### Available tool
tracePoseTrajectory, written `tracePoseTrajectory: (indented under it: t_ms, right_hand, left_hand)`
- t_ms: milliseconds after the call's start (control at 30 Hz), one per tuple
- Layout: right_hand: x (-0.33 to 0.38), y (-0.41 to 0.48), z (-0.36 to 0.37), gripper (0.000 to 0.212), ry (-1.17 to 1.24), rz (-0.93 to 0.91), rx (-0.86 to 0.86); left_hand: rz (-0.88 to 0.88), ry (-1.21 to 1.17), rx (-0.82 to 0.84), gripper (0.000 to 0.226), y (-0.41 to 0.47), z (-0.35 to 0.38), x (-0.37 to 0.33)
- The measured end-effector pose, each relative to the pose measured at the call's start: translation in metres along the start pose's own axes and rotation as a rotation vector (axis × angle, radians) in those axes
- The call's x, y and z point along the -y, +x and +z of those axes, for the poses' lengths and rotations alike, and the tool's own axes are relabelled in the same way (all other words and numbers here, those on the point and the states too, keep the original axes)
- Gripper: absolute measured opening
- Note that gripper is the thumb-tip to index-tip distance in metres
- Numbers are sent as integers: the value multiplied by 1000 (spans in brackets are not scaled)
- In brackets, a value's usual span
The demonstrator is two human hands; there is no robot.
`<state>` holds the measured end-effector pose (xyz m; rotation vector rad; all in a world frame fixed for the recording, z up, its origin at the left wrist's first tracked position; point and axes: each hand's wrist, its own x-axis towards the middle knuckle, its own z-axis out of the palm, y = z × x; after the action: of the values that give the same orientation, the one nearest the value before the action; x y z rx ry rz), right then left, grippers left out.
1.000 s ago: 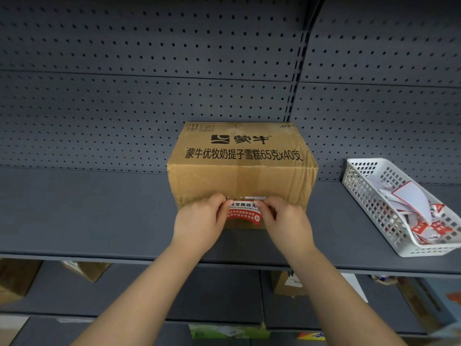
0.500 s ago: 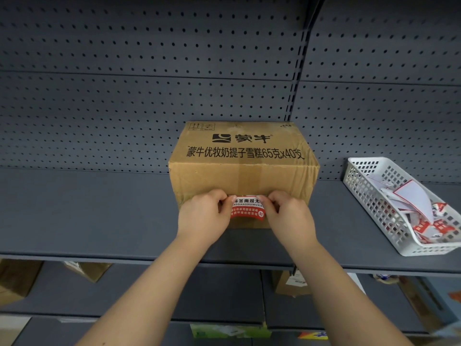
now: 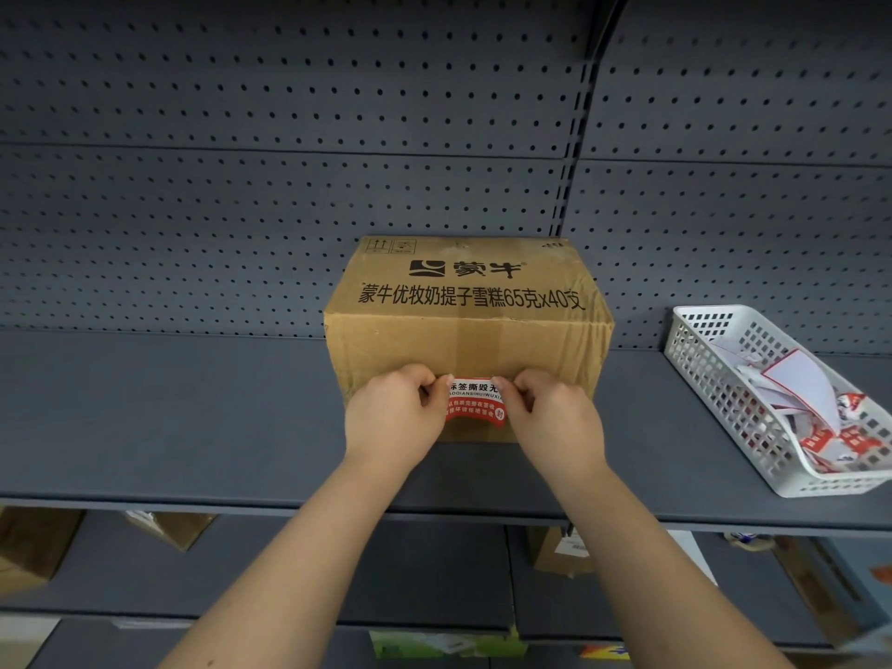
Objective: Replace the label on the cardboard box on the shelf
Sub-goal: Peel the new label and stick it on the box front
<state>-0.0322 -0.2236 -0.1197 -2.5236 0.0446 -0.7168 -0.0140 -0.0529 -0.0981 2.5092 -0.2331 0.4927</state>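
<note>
A brown cardboard box (image 3: 466, 330) with black printed characters stands on the grey shelf (image 3: 169, 417), against the pegboard back. A red and white label (image 3: 475, 403) lies against the lower middle of the box's front face, its bottom edge curling. My left hand (image 3: 393, 417) pinches the label's left end between thumb and fingers. My right hand (image 3: 555, 420) pinches its right end the same way. Both hands hide the label's ends and the box's lower front corners.
A white plastic basket (image 3: 714, 374) with several red and white labels and backing papers sits on the same shelf at the right. Lower shelves hold cardboard boxes (image 3: 169, 528) and packets. A grey pegboard wall (image 3: 289, 185) stands behind.
Both hands have lifted the label slightly higher on the box's front and brought it closer to the cardboard. The box and basket have not moved.
</note>
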Motion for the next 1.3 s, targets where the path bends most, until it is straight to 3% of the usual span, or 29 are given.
tracePoseTrajectory:
  t_ms: [433,500,600,667,733,933,1133,1300]
  right_hand:
    - [-13,1,-11,47,0,79,-89]
    - [-21,-4,-16,40,24,14,-166]
    - [-26,-19,-21,14,-10,-324,-241]
    - [-26,-27,-15,34,-229,-595,-151]
    - [-24,-28,-2,53,-475,-708,-32]
    - [-58,-12,-3,64,-776,-608,141]
    - [-60,-33,-13,63,-717,-596,97]
    - [-39,-33,15,66,-794,-643,216]
  left_hand:
    - [-74,0,-120,42,5,-12,30]
    - [31,-5,-190,33,-1,-14,40]
    - [447,28,-283,22,-17,-12,52]
    - [713,193,-176,46,-23,-3,57]
    - [791,406,-42,64,-21,10,58]
    - [694,699,97,69,-5,13,89]
    - [665,604,83,71,-26,2,101]
    - [750,649,213,76,-22,21,68]
